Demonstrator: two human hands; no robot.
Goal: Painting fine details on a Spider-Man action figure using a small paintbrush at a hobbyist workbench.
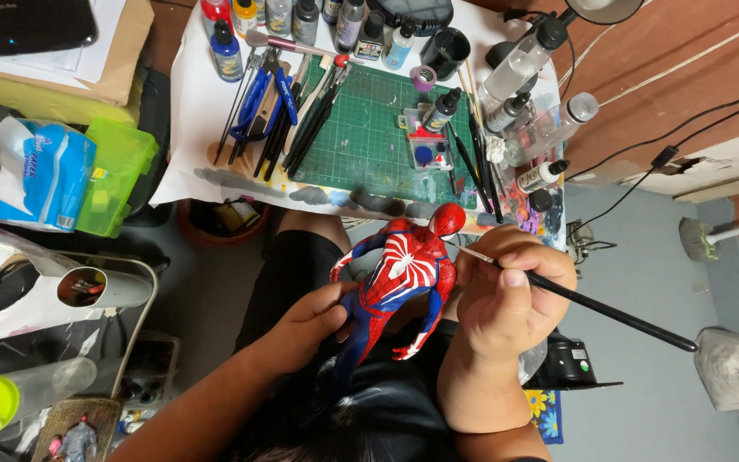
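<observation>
A red-and-blue plastic superhero figure (399, 282) is gripped at the legs by the left hand (314, 321), while the right hand (506, 295) pinches a thin black-handled paintbrush (592, 304) against its shoulder, near the green cutting mat (369, 128).

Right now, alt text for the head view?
Seen from above, the left hand holds a red and blue superhero figure by its legs while the right hand touches a thin black paintbrush to its shoulder. Beyond lie a green cutting mat, tools and paint bottles.

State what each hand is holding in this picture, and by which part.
The left hand holds the red, blue and white superhero figure by its legs. The right hand holds a thin black paintbrush near the bristle end.
</observation>
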